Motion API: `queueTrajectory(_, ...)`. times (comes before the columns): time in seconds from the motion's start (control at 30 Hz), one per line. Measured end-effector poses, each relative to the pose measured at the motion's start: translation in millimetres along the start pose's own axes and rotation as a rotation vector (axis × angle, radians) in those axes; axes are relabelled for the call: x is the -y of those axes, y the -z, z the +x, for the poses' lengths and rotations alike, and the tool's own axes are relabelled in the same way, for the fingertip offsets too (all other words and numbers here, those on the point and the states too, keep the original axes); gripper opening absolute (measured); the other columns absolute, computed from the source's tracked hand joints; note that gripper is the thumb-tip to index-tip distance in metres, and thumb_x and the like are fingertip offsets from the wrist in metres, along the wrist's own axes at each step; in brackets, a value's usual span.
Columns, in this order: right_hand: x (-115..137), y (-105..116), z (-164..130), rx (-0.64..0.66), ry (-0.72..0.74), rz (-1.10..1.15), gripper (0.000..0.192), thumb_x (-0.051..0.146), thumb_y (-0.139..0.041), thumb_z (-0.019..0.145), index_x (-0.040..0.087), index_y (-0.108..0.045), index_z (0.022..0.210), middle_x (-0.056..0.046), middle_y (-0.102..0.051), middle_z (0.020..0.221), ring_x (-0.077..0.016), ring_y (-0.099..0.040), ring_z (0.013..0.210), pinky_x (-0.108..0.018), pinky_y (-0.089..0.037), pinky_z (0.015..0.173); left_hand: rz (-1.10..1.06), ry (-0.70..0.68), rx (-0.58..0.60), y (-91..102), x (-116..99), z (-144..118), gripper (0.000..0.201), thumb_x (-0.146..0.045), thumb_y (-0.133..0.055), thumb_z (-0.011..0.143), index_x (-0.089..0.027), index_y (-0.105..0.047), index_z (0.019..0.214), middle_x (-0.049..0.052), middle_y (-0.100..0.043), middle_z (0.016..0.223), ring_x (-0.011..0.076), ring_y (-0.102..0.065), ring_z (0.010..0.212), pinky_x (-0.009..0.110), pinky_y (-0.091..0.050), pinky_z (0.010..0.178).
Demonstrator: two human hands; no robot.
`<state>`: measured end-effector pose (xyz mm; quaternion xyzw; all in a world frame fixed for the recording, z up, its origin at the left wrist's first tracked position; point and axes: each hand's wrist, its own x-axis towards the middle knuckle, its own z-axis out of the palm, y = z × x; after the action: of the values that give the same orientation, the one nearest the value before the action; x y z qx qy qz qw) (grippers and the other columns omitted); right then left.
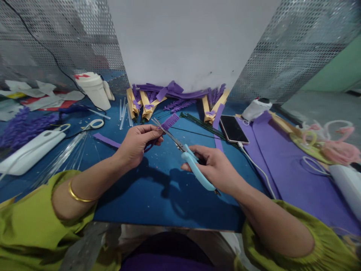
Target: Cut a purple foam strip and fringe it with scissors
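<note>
Above the blue tabletop (pixel 158 188) my left hand (pixel 138 145) pinches a purple foam strip (pixel 168 122) between thumb and fingertips, the strip's far end already cut into a fine fringe and angled up to the right. My right hand (pixel 217 169) is closed around the light-blue handles of the scissors (pixel 186 154), fingers through the loops, and the slim metal blades point up and left, parted, with their tips right at the fringed strip beside my left fingers. Both hands hover over the middle of the tabletop, close together, casting dark shadows beneath them. A gold bangle (pixel 77 195) circles my left forearm. Just beyond my right hand lies a dark phone (pixel 233 129) with a white cable (pixel 258 167) running from it toward me across a purple sheet (pixel 284 165) spread on the right. Against the white back panel sits a heap of purple strips and tan paper-backed pieces (pixel 146 103), with thin green wires (pixel 197 122) lying in front of them. To the left stand a white bottle (pixel 94 90) and, nearer me, a white glue gun (pixel 31 150), a second purple strip (pixel 107 140) lying flat, and a bunch of clear sticks (pixel 64 154). At the far left edge there is a pile of purple fringed flowers (pixel 22 128); at the far right, pink looped pieces (pixel 338 145).
</note>
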<state>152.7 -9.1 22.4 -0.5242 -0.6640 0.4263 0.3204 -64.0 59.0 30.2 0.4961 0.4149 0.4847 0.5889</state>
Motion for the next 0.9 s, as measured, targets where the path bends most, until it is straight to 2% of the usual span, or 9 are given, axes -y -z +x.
queueTrajectory(0.3,-0.1,1.4,1.4,0.041,-0.026,0.063,0.036,0.047,-0.077,0.077,0.019,-0.069,0.096,0.005,-0.050,0.066,-0.0095,-0.037,0.057,-0.025,-0.028,0.052,-0.022,0.023,0.004,0.9,-1.7,-0.4,0.019,-0.029,-0.085,0.060,-0.016,-0.072,0.067,0.002,-0.065,0.062,0.0123,-0.059,0.060,0.025,-0.049,0.063)
queueTrajectory(0.53,5.5,3.0,1.9,0.052,-0.052,0.168,0.038,0.048,-0.079,0.073,0.016,-0.069,0.090,0.005,-0.046,0.066,-0.0088,-0.034,0.059,-0.025,-0.026,0.052,-0.049,0.014,0.007,0.6,-3.3,-0.6,0.020,-0.028,-0.086,0.062,-0.015,-0.074,0.072,0.002,-0.068,0.064,0.0122,-0.061,0.062,0.023,-0.050,0.065)
queueTrajectory(0.73,2.0,2.7,3.3,0.027,-0.038,0.129,0.037,0.047,-0.078,0.074,0.016,-0.069,0.091,0.004,-0.046,0.066,-0.0098,-0.036,0.059,-0.025,-0.027,0.052,0.036,-0.024,-0.012,1.9,-2.2,0.0,0.024,-0.033,-0.086,0.062,-0.015,-0.075,0.075,0.004,-0.069,0.067,0.0149,-0.062,0.064,0.026,-0.050,0.065)
queueTrajectory(0.9,0.6,2.2,3.3,-0.040,-0.032,-0.043,0.036,0.043,-0.078,0.074,0.020,-0.070,0.101,0.004,-0.052,0.066,-0.0113,-0.040,0.060,-0.025,-0.030,0.053,0.063,-0.058,0.004,-0.2,-3.1,-1.0,0.022,-0.034,-0.084,0.065,-0.016,-0.072,0.069,0.003,-0.065,0.064,0.0135,-0.058,0.062,0.026,-0.049,0.065)
